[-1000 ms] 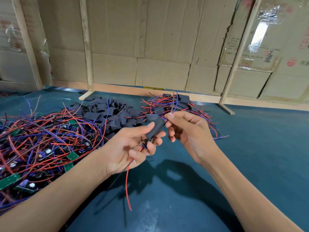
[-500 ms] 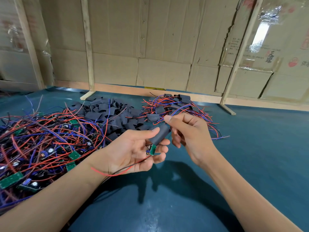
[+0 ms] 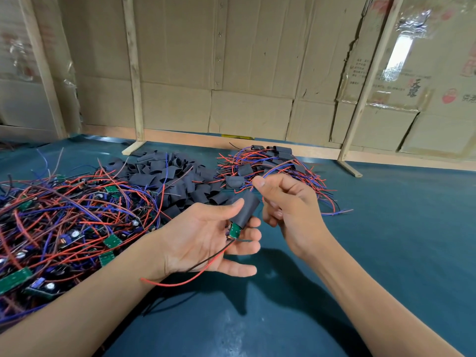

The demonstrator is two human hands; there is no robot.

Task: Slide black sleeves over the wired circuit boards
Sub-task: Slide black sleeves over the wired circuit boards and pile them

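Note:
My left hand [image 3: 206,238] lies palm up and holds a black sleeve [image 3: 246,211] between thumb and fingers. The sleeve covers most of a circuit board, whose green end [image 3: 235,230] sticks out at the bottom. A red wire [image 3: 180,282] and a black wire run from that end across my palm. My right hand [image 3: 286,210] is just above and right of the sleeve, fingers curled. Its thumb and forefinger pinch thin blue wires [image 3: 268,172] near the sleeve's top end.
A tangle of bare wired boards [image 3: 64,228] fills the left of the green table [image 3: 386,253]. Loose black sleeves [image 3: 167,176] are heaped behind my left hand, and sleeved boards [image 3: 270,161] lie behind my right. Cardboard walls and wooden posts [image 3: 134,73] close the back.
My right hand has lifted up and away from the sleeve's top. The board's green end now shows below the sleeve, and the hanging red wire now lies across my left palm.

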